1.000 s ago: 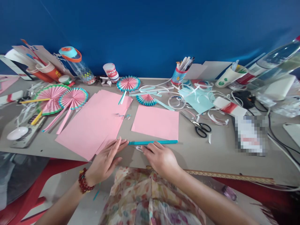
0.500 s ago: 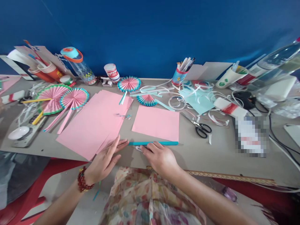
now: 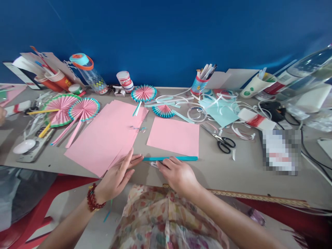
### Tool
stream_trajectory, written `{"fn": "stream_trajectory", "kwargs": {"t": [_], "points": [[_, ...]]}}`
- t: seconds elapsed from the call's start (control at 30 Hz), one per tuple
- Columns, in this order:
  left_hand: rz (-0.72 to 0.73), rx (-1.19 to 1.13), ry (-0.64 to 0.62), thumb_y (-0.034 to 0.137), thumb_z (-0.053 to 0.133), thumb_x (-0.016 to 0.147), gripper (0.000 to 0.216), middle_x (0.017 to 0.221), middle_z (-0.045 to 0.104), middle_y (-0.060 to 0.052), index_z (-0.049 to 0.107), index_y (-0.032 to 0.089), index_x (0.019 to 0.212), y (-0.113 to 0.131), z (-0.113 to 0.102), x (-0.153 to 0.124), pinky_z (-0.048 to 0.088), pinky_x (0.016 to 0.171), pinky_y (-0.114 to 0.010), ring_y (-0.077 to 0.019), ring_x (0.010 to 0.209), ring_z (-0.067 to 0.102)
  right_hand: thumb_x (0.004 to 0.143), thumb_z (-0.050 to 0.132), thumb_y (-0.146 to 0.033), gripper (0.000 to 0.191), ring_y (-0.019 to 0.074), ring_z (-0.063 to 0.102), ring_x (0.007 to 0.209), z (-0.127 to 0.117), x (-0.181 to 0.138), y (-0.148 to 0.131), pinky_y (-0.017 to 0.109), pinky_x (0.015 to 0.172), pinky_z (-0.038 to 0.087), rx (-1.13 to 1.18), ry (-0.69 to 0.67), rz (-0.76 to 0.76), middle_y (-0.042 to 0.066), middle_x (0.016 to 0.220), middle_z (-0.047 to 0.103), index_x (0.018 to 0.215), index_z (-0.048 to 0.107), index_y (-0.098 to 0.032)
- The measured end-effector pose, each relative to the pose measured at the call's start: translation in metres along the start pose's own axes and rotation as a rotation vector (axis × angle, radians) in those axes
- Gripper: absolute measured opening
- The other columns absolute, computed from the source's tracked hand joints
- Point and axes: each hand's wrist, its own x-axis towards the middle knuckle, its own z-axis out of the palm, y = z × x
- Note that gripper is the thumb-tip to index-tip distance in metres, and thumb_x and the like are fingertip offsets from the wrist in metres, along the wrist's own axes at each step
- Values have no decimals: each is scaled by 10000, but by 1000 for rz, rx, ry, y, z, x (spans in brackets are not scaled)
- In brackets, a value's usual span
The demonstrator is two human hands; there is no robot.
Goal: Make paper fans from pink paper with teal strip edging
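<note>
A narrow blue folded paper strip (image 3: 185,158) lies along the near side of a pink paper sheet (image 3: 173,136). My right hand (image 3: 177,173) bends over the strip, its fingers curled and pressed onto it. At the strip's left end rests my left hand (image 3: 118,173), fingers stretched out and flat, the tips touching it. A small whitish thing (image 3: 153,164) sits beside my right fingertips, too small to name. Left of the strip, larger pink sheets (image 3: 103,135) lie stacked, partly beneath my left fingers. Black-handled scissors (image 3: 221,141) lie to the right.
Pleated paper fans (image 3: 84,109) lie left and at the back. Behind stand a water bottle (image 3: 90,77), a glue tub (image 3: 125,82) and a pen cup (image 3: 199,84). Pale blue paper (image 3: 221,116), white strips and cables (image 3: 307,145) spread rightward. Another person's hand (image 3: 2,116) shows at far left.
The view has shifted slightly, so everything sits a little further right. Both my hands keep their places on the blue strip.
</note>
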Motion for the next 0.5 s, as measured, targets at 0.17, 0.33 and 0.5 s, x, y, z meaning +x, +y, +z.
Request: {"fn": "stream_trajectory", "kwargs": {"t": [0.17, 0.33, 0.5], "points": [[17, 8, -1, 169, 336, 1022, 696, 1442, 553, -98, -89, 190, 1572, -2, 0, 1, 364, 1158, -482, -204, 1432, 381, 938, 572, -176, 231, 201, 536, 817, -2, -2, -1, 313, 689, 425, 27, 4, -23, 70, 917, 652, 1155, 655, -175], [1, -24, 25, 177, 331, 1027, 670, 1426, 569, -94, -51, 208, 1577, -2, 1, 0, 363, 1161, -462, -197, 1418, 404, 944, 556, -184, 220, 192, 524, 794, -3, -5, -2, 299, 681, 405, 26, 40, -31, 58, 891, 650, 1135, 663, -192], [-22, 24, 96, 203, 404, 1020, 634, 1378, 599, -94, 87, 243, 1567, 3, 5, 5, 406, 1106, -471, -224, 1337, 486, 974, 512, -208, 218, 177, 553, 776, -7, -19, -1, 292, 695, 437, 76, 86, -93, 44, 834, 639, 1125, 670, -203]]}}
